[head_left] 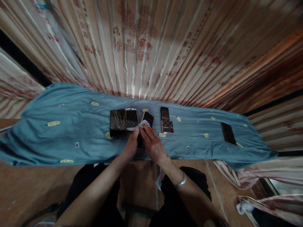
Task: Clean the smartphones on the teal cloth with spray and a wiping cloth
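Note:
A crumpled white cloth (144, 123) lies under the fingers of my right hand (153, 145), which are closed over it. My left hand (131, 143) is closed at the near edge of the bed, its thumb up against the cloth. Between my palms shows part of a dark flat thing (140, 142) that looks like a phone, mostly hidden by the hands. Just beyond the cloth lies a dark-screened phone (148, 118), partly covered. To its left are a white phone (132, 118) and a wide black device with a glossy screen (117, 121).
Right of my hands lie a small dark phone (164, 113) and a checkered phone (167, 126), touching. Another black phone (228, 133) rests farther right. All sit on a blue patterned cloth cover (78, 126). A pleated curtain (142, 63) hangs behind; my knees are below the front edge.

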Demonstrator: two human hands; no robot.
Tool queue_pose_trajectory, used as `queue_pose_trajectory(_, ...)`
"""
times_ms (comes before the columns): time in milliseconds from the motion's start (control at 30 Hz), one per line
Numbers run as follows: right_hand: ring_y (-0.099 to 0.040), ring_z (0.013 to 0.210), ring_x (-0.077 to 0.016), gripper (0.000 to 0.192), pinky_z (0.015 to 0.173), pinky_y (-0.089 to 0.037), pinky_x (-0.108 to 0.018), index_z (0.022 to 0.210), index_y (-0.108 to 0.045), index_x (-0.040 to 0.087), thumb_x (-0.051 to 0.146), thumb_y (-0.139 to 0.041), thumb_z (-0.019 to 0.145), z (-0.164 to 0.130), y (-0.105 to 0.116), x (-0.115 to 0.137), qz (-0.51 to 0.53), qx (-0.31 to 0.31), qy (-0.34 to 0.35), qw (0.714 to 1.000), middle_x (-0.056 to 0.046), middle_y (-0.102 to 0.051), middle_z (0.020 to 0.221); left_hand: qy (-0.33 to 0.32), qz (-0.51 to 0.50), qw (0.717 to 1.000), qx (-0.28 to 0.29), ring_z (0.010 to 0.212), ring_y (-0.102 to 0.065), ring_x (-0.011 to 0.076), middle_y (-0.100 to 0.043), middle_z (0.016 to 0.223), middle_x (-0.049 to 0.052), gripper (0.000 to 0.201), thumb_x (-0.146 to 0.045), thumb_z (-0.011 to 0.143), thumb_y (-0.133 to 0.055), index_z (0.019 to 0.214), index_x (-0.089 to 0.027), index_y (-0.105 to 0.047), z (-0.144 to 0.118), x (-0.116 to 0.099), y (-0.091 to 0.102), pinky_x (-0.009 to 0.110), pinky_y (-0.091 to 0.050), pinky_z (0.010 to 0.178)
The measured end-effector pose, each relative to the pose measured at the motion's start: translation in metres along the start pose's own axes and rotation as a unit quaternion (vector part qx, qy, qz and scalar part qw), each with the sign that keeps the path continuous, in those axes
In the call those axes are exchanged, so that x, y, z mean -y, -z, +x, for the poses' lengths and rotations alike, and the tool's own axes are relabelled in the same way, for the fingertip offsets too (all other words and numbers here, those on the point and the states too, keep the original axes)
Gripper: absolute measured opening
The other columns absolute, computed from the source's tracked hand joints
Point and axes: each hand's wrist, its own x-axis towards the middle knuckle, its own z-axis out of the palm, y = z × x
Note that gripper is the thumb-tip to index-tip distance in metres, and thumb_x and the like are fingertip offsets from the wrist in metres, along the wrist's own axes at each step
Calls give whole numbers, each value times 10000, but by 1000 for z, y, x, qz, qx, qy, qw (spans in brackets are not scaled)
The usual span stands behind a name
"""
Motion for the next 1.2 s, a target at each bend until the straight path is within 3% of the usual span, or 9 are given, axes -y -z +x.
queue_pose_trajectory(200,-448,1451,-280,600,1174,-457,-461,1544,-406,113,48,-427,947,6,-1,-8,-6,-14,-22,1000,-204,-519,1509,-33,113,993,27,1352,-529,329,-764,1113,129,534,-655,867,-510,922,-171,-728,-6,-4,3,453,-343,1200)
queue_pose_trajectory(467,-391,1492,-262,600,1183,-456,-459,1527,-434,120,17,-416,936,0,-5,14,-25,4,-4,1000,-187,-476,1557,-40,98,994,15,1404,-480,331,-758,1132,142,498,-587,883,-526,958,-146,-744,-9,-13,9,428,-343,1197)
queue_pose_trajectory(600,-389,1495,-250,587,1211,-428,-453,1524,-437,113,16,-407,946,7,-9,8,-36,-15,10,999,-158,-500,1547,-41,122,991,22,1366,-525,325,-755,1168,141,447,-537,887,-530,967,-155,-749,-12,-15,12,427,-333,1197)
queue_pose_trajectory(800,-340,1521,-255,704,1219,-411,-496,1592,-300,172,-5,-389,917,23,-10,-6,-26,-28,-49,998,-132,-435,1596,-43,107,993,35,1334,-549,309,-767,1133,98,369,-485,871,-554,968,-191,-755,-15,-13,11,410,-327,1188)
queue_pose_trajectory(933,-322,1529,-246,749,1226,-400,-483,1608,-247,167,-20,-370,894,28,-12,-11,-6,-47,-73,996,-154,-416,1602,-34,114,992,35,1199,-622,330,-770,1041,106,417,-545,866,-556,928,-183,-753,-15,-14,14,415,-396,1119)
queue_pose_trajectory(1067,-318,1532,-238,779,1223,-403,-470,1606,-245,135,-32,-369,856,25,-19,-13,13,-48,-89,995,-178,-409,1599,-33,114,993,28,1163,-631,349,-770,968,115,589,-730,807,-557,857,-174,-742,-15,-20,22,418,-404,1106)
queue_pose_trajectory(1200,-318,1532,-243,769,1229,-389,-477,1580,-305,92,-39,-368,826,22,-22,-15,25,-45,-98,994,-195,-414,1593,-15,76,996,34,1224,-611,356,-774,1075,132,787,-853,741,-529,982,-135,-743,-18,-25,24,435,-385,1135)
